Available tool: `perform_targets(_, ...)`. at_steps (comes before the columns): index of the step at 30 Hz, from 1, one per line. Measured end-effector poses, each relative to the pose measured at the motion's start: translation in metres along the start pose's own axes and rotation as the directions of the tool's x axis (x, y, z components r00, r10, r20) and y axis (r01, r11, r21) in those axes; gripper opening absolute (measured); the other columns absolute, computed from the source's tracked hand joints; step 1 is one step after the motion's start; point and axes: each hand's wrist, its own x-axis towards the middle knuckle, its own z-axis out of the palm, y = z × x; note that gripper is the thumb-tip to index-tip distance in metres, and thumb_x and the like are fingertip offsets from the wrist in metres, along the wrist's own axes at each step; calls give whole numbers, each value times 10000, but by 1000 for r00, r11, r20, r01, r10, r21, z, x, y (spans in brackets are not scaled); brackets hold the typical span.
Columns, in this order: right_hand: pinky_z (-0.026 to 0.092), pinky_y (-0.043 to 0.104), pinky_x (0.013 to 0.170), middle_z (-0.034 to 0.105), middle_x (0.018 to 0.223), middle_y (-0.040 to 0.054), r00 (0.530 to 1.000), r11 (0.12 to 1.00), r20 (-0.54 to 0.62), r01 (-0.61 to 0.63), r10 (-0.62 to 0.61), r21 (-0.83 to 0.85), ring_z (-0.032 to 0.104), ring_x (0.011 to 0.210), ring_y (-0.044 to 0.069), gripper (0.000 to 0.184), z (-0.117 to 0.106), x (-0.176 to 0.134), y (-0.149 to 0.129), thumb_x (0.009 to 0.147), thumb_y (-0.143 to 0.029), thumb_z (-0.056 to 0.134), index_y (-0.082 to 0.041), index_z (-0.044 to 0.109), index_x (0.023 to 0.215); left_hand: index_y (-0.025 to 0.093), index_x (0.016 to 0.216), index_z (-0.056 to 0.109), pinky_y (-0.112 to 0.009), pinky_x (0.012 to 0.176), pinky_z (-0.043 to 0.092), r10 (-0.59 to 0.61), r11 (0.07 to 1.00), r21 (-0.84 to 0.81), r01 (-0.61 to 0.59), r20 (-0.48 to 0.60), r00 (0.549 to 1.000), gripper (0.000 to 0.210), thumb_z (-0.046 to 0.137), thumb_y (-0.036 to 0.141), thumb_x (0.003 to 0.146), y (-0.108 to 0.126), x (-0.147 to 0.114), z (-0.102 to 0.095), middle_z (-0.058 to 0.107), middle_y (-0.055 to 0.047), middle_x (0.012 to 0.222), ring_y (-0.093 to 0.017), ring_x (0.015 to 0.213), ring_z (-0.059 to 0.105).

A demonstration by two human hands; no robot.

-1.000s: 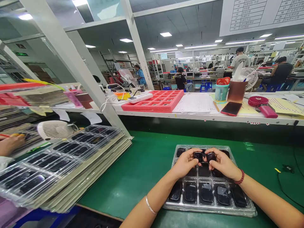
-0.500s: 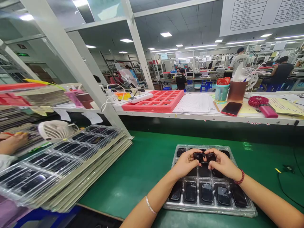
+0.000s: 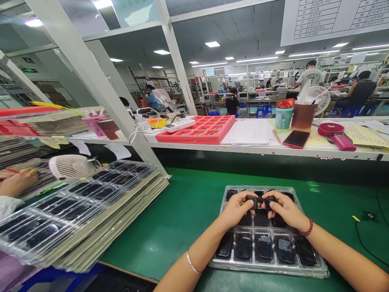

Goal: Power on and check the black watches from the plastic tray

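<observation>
My left hand (image 3: 238,208) is closed, thumb and fingers pinching a small black smartwatch body (image 3: 251,201). Facing it, my right hand (image 3: 285,209) grips a second black smartwatch body (image 3: 269,202) the same way. The two pieces are close to each other, with a bit of dark material between them; whether they touch is hard to tell. Both hands hover over a clear plastic tray (image 3: 264,267). Its compartments hold several more black rounded-square pieces, such as this smartwatch body (image 3: 265,247). My hands hide part of the tray's far rows.
A tall stack of trays (image 3: 121,221) stands to the left, beside a white fan (image 3: 71,167). A co-worker's hand (image 3: 20,182) is at far left. The shelf (image 3: 243,151) ahead carries a red foam tray (image 3: 197,130), a phone (image 3: 296,139) and a pink handheld fan (image 3: 337,136).
My left hand has turned its smartwatch body slightly, the thumb now lying over its face. The right-hand piece is tilted a little differently. The tray has stayed put.
</observation>
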Motion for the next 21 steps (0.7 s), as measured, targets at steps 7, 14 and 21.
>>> perform_targets(7, 519, 292, 619, 597, 924, 33, 1000, 1000, 2, 14, -14, -12, 642, 640, 141, 273, 1, -1, -3, 777, -185, 570, -205, 536, 1047, 140, 926, 614, -253, 612, 452, -11, 1000, 8, 11, 3, 1000, 265, 657, 316, 733, 4, -2, 2, 672, -85, 858, -152, 675, 601)
perform_targets(14, 512, 280, 582, 605, 874, 19, 1000, 1000, -7, 4, -4, 6, 589, 582, 113, 286, 1, 0, 2, 778, -184, 565, -207, 526, 1061, 161, 1004, 599, -273, 696, 461, -20, 1000, -11, 20, 1, 1000, 303, 649, 170, 705, 1, -2, 2, 678, -69, 890, -153, 712, 620)
perform_targets(21, 498, 263, 568, 601, 881, 25, 1000, 1000, -5, 10, -10, 13, 618, 613, 126, 250, 1, 0, 0, 810, -194, 530, -208, 514, 1059, 157, 1031, 582, -308, 768, 463, -28, 1000, 11, 28, 13, 1000, 328, 599, 106, 707, -2, -1, 0, 668, -79, 943, -160, 747, 627)
